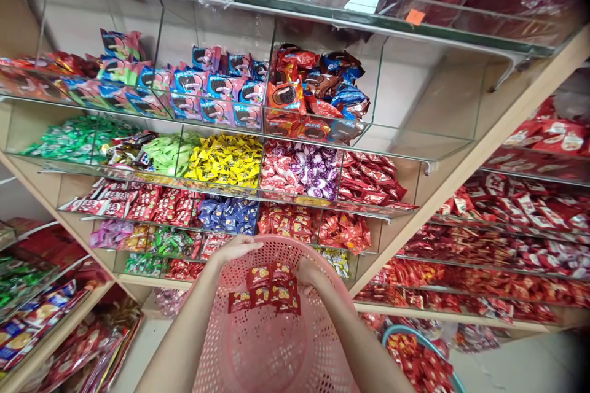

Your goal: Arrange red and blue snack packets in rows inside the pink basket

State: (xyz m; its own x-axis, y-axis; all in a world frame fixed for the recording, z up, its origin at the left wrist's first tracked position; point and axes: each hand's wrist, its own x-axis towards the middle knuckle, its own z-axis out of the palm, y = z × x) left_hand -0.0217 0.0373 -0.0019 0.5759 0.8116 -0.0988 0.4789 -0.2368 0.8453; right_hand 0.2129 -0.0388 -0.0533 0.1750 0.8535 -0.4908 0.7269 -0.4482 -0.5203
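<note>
A pink perforated plastic basket (271, 356) tilts in front of me, its opening facing me. My left hand (237, 248) is closed on the basket's upper left rim, with the thumb lying along the inside. Inside the basket, toward its right wall, is my right hand (306, 273), its fingers curled at the edge of a cluster of red candy packets (271, 295) with orange fruit pictures. Several of these packets spread to the left of that hand. The fingertips are partly hidden, and the basket's lower part runs out of view.
Glass-divided shelves (322, 135) rise ahead, holding yellow packets (225, 161), blue packets (228, 215) and cookie packs (188, 83). A wooden upright (461, 184) slants at the right. On the floor stands a teal-rimmed basket (417, 356) of red packets.
</note>
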